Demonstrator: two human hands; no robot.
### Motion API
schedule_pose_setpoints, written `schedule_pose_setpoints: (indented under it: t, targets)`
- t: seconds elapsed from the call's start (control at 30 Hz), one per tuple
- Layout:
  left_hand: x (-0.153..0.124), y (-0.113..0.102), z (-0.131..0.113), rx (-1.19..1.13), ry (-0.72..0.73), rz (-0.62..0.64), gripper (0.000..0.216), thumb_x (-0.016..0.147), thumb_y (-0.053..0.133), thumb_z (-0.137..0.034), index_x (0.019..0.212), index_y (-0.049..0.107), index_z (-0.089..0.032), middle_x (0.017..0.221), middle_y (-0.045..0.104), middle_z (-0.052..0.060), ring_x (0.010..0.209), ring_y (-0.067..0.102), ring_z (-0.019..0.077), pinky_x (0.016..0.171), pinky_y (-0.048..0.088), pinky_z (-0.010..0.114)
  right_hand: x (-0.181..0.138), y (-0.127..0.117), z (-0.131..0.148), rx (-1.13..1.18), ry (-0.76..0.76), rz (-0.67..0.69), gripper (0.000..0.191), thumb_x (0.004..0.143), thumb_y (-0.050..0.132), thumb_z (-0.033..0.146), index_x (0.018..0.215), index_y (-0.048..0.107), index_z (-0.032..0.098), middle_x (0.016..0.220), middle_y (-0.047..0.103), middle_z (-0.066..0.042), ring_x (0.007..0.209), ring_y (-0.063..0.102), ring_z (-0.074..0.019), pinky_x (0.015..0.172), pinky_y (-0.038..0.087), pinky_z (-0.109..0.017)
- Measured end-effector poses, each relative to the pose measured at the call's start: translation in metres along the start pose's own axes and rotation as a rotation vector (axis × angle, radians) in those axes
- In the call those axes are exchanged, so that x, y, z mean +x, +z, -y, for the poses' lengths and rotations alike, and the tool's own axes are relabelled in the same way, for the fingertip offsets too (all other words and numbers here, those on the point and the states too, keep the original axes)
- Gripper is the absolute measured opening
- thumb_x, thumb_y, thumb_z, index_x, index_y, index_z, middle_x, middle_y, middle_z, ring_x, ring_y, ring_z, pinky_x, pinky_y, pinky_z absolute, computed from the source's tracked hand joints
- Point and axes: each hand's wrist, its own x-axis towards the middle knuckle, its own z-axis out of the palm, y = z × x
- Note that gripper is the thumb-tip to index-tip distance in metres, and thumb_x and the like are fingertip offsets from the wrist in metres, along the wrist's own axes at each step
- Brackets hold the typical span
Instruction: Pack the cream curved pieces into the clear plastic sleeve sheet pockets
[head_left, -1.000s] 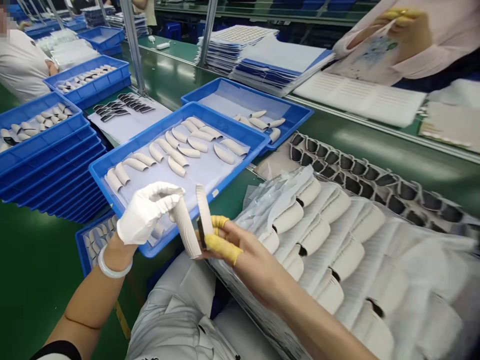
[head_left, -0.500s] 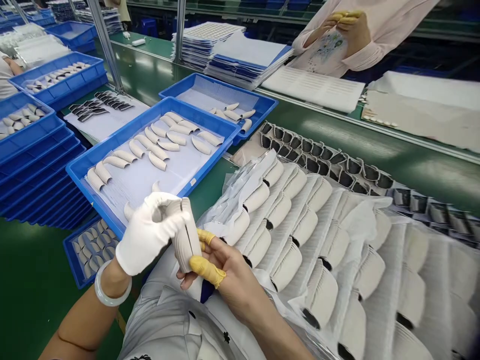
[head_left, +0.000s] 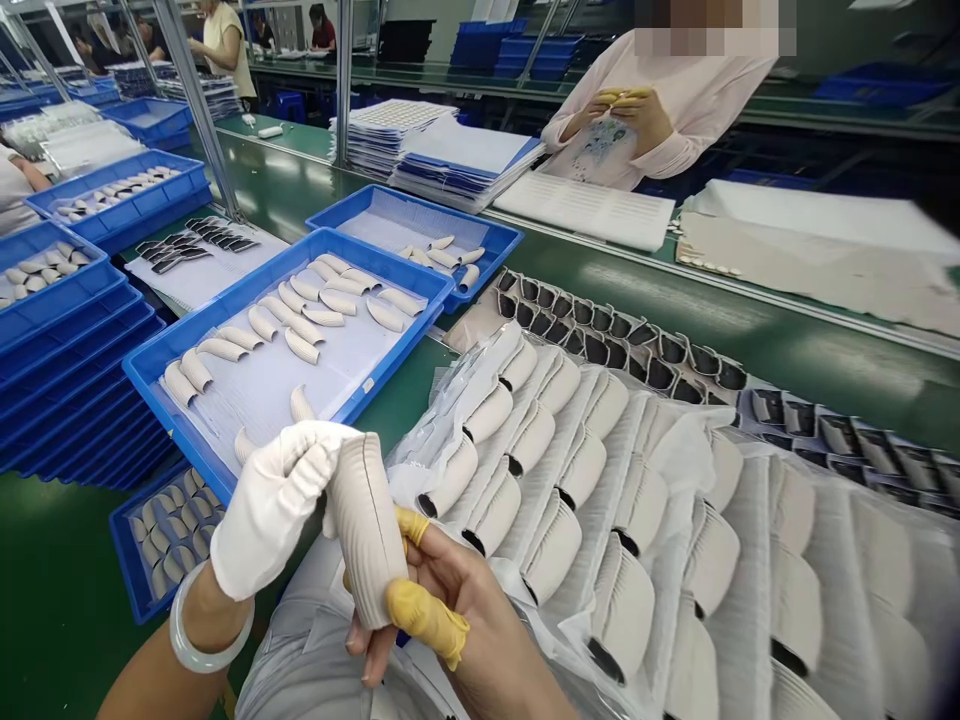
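Between my hands I hold a ribbed beige curved piece (head_left: 366,535), nearly upright, with a thin dark seam running down its length. My left hand (head_left: 274,505), in a white glove, is closed on its upper end. My right hand (head_left: 442,590), wearing yellow finger cots on the thumb and a finger, grips the lower end from the right. Part of the right fingers is hidden behind the piece. Just beyond my left hand stands a blue tray (head_left: 360,395) with several smaller ribbed beige pieces (head_left: 302,346) on a white liner.
Rows of similar beige shells (head_left: 551,545) lie on white padding at my right. Behind them are dark-lined pieces (head_left: 600,340). A second blue tray (head_left: 495,240) stands further back, and stacked blue trays (head_left: 67,390) at the left. A co-worker (head_left: 667,110) stands across the green bench (head_left: 750,330).
The gap along the held piece has narrowed to a thin line, and the piece has turned to show more of its ribbed face. Both hands keep hold of it. My view has tilted up.
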Motion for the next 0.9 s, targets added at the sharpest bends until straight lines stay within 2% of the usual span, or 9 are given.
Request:
schedule_pose_setpoints:
  t: [0.07, 0.13, 0.2, 0.37, 0.57, 0.67, 0.77, 0.9]
  targets:
    - [0.0, 0.004, -0.005, 0.101, 0.052, -0.034, 0.017, 0.079, 0.07, -0.036, 0.089, 0.069, -0.023, 0.077, 0.069, 0.001, 0.065, 0.064, 0.0126, 0.059, 0.054, 0.021, -0.002, 0.0, 0.0, -0.018, 0.013, -0.022, 0.066, 0.068, 0.079, 0.05, 0.118, 0.055, 0.015, 0.065, 0.068, -0.003, 0.051, 0.065, -0.0158, 0.053, 0.053, -0.028]
    - [0.0, 0.009, -0.008, 0.207, 0.079, -0.052, 0.029, 0.066, 0.081, -0.031, 0.091, 0.069, -0.021, 0.089, 0.071, 0.003, 0.081, 0.067, 0.0178, 0.069, 0.057, 0.025, -0.002, 0.0, 0.0, -0.026, 0.032, -0.043, 0.067, 0.066, 0.079, 0.052, 0.117, 0.055, 0.015, 0.064, 0.068, -0.003, 0.052, 0.065, -0.0156, 0.056, 0.054, -0.029]
    - [0.0, 0.012, -0.009, 0.294, 0.097, -0.053, 0.034, 0.062, 0.082, -0.027, 0.092, 0.068, -0.021, 0.091, 0.071, 0.003, 0.083, 0.067, 0.0187, 0.072, 0.057, 0.027, -0.003, 0.0, 0.001, -0.04, 0.045, -0.063, 0.069, 0.066, 0.079, 0.052, 0.118, 0.053, 0.015, 0.063, 0.067, -0.002, 0.053, 0.064, -0.0155, 0.059, 0.055, -0.03]
    - [0.005, 0.014, -0.006, 0.484, 0.235, -0.05, 0.011, 0.077, 0.072, -0.025, 0.084, 0.065, -0.02, 0.082, 0.067, 0.0, 0.08, 0.063, 0.0139, 0.078, 0.051, 0.025, -0.003, -0.002, 0.001, -0.136, 0.048, -0.101, 0.066, 0.068, 0.077, 0.053, 0.117, 0.053, 0.015, 0.062, 0.066, 0.0, 0.053, 0.062, -0.0142, 0.06, 0.055, -0.031]
    - [0.009, 0.018, -0.007, 0.698, 0.428, -0.049, 0.006, 0.081, 0.068, -0.024, 0.08, 0.065, -0.019, 0.078, 0.065, 0.0, 0.076, 0.061, 0.0142, 0.076, 0.048, 0.028, -0.005, -0.005, -0.003, -0.198, 0.016, -0.151, 0.056, 0.066, 0.08, 0.04, 0.111, 0.055, 0.018, 0.065, 0.06, 0.003, 0.055, 0.06, -0.013, 0.053, 0.053, -0.027]
    - [0.009, 0.02, -0.008, 0.697, 0.434, -0.06, 0.011, 0.087, 0.06, -0.023, 0.079, 0.067, -0.02, 0.077, 0.066, 0.0, 0.077, 0.06, 0.0138, 0.078, 0.047, 0.028, -0.009, -0.007, -0.003, -0.241, -0.01, -0.208, 0.055, 0.068, 0.079, 0.035, 0.114, 0.054, 0.018, 0.068, 0.062, 0.002, 0.055, 0.061, -0.0133, 0.053, 0.052, -0.028]
    - [0.009, 0.021, -0.008, 0.561, 0.36, -0.044, 0.019, 0.091, 0.053, -0.024, 0.083, 0.069, -0.02, 0.083, 0.069, 0.0, 0.08, 0.062, 0.0129, 0.078, 0.049, 0.025, -0.014, -0.009, -0.002, -0.247, -0.019, -0.237, 0.058, 0.068, 0.079, 0.033, 0.117, 0.053, 0.018, 0.068, 0.062, 0.002, 0.053, 0.06, -0.0133, 0.052, 0.051, -0.027]
    - [0.008, 0.024, -0.006, 0.539, 0.35, 0.035, 0.006, 0.084, 0.065, -0.024, 0.085, 0.069, -0.02, 0.086, 0.069, 0.001, 0.084, 0.062, 0.0146, 0.086, 0.048, 0.028, -0.019, -0.012, -0.003, -0.254, -0.057, -0.241, 0.056, 0.07, 0.077, 0.036, 0.117, 0.052, 0.017, 0.066, 0.063, 0.002, 0.055, 0.061, -0.0143, 0.054, 0.052, -0.028]
